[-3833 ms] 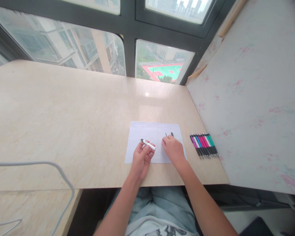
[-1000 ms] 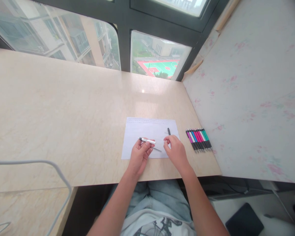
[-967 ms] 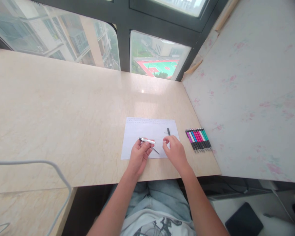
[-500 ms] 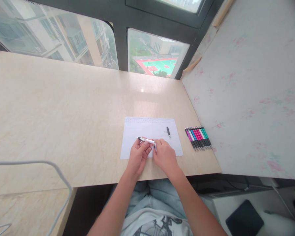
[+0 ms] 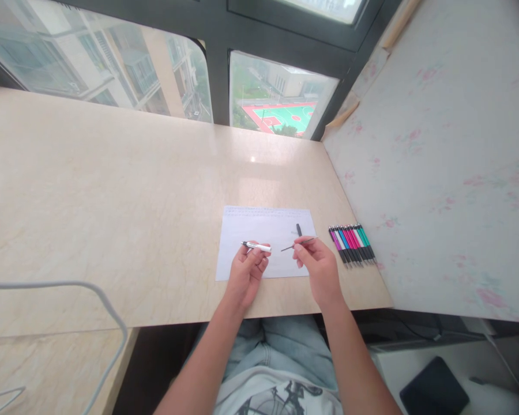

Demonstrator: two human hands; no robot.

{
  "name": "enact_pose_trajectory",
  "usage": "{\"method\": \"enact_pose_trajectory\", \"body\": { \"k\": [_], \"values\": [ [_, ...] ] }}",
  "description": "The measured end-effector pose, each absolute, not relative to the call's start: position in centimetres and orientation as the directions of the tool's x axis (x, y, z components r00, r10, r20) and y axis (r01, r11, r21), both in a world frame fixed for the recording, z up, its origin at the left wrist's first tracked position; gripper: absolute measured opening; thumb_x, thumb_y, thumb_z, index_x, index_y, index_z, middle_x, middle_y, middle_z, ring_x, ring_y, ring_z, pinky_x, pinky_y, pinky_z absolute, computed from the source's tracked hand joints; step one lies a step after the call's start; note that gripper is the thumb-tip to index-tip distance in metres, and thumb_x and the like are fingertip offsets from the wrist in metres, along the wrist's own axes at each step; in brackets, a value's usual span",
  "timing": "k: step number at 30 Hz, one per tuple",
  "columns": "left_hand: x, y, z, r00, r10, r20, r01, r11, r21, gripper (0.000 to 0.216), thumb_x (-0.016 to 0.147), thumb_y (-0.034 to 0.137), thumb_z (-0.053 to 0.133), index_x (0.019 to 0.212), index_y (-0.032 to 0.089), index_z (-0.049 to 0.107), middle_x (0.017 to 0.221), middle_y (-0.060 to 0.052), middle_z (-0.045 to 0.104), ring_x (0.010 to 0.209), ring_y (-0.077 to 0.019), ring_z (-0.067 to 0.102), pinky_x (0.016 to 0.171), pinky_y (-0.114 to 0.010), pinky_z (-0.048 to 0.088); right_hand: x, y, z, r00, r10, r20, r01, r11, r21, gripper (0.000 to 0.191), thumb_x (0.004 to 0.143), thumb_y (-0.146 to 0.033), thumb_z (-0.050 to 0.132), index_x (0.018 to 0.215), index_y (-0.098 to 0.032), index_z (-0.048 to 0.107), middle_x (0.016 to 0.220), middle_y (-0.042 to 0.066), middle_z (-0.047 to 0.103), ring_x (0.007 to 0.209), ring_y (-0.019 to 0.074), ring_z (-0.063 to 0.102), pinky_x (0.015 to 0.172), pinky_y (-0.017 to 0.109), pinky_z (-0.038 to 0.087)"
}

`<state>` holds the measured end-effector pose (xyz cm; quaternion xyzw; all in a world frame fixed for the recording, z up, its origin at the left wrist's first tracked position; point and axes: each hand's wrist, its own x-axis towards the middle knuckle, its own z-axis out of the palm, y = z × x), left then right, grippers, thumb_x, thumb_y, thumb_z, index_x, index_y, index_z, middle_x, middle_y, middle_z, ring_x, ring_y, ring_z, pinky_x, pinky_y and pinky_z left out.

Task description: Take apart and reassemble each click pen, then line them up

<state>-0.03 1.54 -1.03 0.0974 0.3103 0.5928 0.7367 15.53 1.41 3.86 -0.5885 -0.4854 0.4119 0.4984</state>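
My left hand (image 5: 247,272) is closed round a white pen barrel (image 5: 259,247) with a black clip end pointing left. Pinched in the fingers of my right hand (image 5: 320,265) is a thin dark pen refill (image 5: 288,248), its free end pointing left toward the barrel with a gap between them. Both hands are above a white sheet of paper (image 5: 237,230) with lines of writing along its top. A black pen grip (image 5: 299,229) lies on the sheet just beyond my right hand, its lower end hidden by the fingers.
To the right of the paper, several pens (image 5: 352,245) with coloured barrels and black grips lie side by side near the wall (image 5: 441,173). A grey cable (image 5: 108,311) loops over the desk (image 5: 134,230) at the left. Windows stand behind the desk.
My right hand has moved right, away from the white barrel, with the thin refill now showing in its fingers. My left hand keeps hold of the barrel in nearly the same place.
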Motion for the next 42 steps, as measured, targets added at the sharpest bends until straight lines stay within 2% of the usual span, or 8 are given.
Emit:
{"method": "enact_pose_trajectory", "body": {
  "k": [2, 5, 13, 24, 31, 42],
  "values": [
    [0.0, 1.5, -1.0, 0.099, 0.935, -0.340, -0.815, 0.273, 0.512, 0.029, 0.073, 0.022, 0.079, 0.095, 0.018, 0.060, 0.094, -0.004, 0.072, 0.075, -0.0086, 0.066, 0.066, -0.017, 0.052, 15.4, 0.8, 4.0, 0.211, 0.977, -0.013, 0.073, -0.029, -0.997, 0.018, 0.081, -0.033, 0.066, 0.092, -0.019, 0.066, 0.068, 0.000, 0.062, 0.059, 0.0129, 0.056, 0.051, 0.024, 0.044],
    [0.0, 1.4, -1.0, 0.095, 0.938, -0.334, -0.813, 0.267, 0.518, 0.028, 0.074, 0.021, 0.078, 0.096, 0.017, 0.060, 0.094, -0.004, 0.072, 0.075, -0.0087, 0.067, 0.067, -0.017, 0.052, 15.0, 0.4, 3.8, 0.234, 0.972, -0.006, 0.054, -0.019, -0.998, 0.018, 0.079, -0.032, 0.069, 0.091, -0.018, 0.068, 0.071, 0.002, 0.066, 0.062, 0.0139, 0.059, 0.051, 0.024, 0.045],
    [0.0, 1.3, -1.1, 0.114, 0.943, -0.312, -0.808, 0.271, 0.524, 0.030, 0.074, 0.022, 0.079, 0.097, 0.018, 0.060, 0.095, -0.004, 0.073, 0.079, -0.0097, 0.068, 0.072, -0.018, 0.053, 13.9, 0.4, 3.2, 0.132, 0.985, 0.115, 0.327, 0.066, -0.943, 0.016, 0.081, -0.034, 0.065, 0.086, -0.020, 0.070, 0.087, 0.005, 0.071, 0.078, 0.0177, 0.065, 0.063, 0.027, 0.053],
    [0.0, 1.2, -1.0, 0.118, 0.940, -0.320, -0.823, 0.273, 0.498, 0.025, 0.076, 0.019, 0.076, 0.096, 0.018, 0.061, 0.093, -0.004, 0.073, 0.078, -0.0090, 0.068, 0.072, -0.017, 0.053, 13.6, 0.6, 3.3, 0.069, 0.984, 0.163, 0.394, 0.123, -0.911, 0.013, 0.084, -0.032, 0.063, 0.086, -0.021, 0.070, 0.086, 0.004, 0.071, 0.078, 0.0165, 0.065, 0.061, 0.025, 0.051],
    [0.0, 1.1, -1.1, 0.129, 0.940, -0.315, -0.817, 0.281, 0.504, 0.024, 0.078, 0.018, 0.075, 0.097, 0.019, 0.060, 0.094, -0.004, 0.073, 0.078, -0.0087, 0.068, 0.072, -0.017, 0.053, 13.3, 0.3, 3.5, 0.097, 0.964, 0.248, 0.448, 0.180, -0.875, 0.014, 0.087, -0.030, 0.061, 0.080, -0.021, 0.069, 0.079, 0.002, 0.069, 0.072, 0.0154, 0.062, 0.061, 0.026, 0.049],
    [0.0, 0.9, -1.0, 0.177, 0.941, -0.289, -0.805, 0.307, 0.507, 0.025, 0.077, 0.019, 0.076, 0.094, 0.018, 0.058, 0.091, -0.003, 0.072, 0.076, -0.0077, 0.068, 0.072, -0.016, 0.054, 12.8, 0.3, 3.0, 0.159, 0.955, 0.250, 0.396, 0.170, -0.902, 0.018, 0.085, -0.031, 0.063, 0.073, -0.019, 0.065, 0.068, 0.000, 0.063, 0.063, 0.0133, 0.056, 0.058, 0.025, 0.045]
  ]
}}
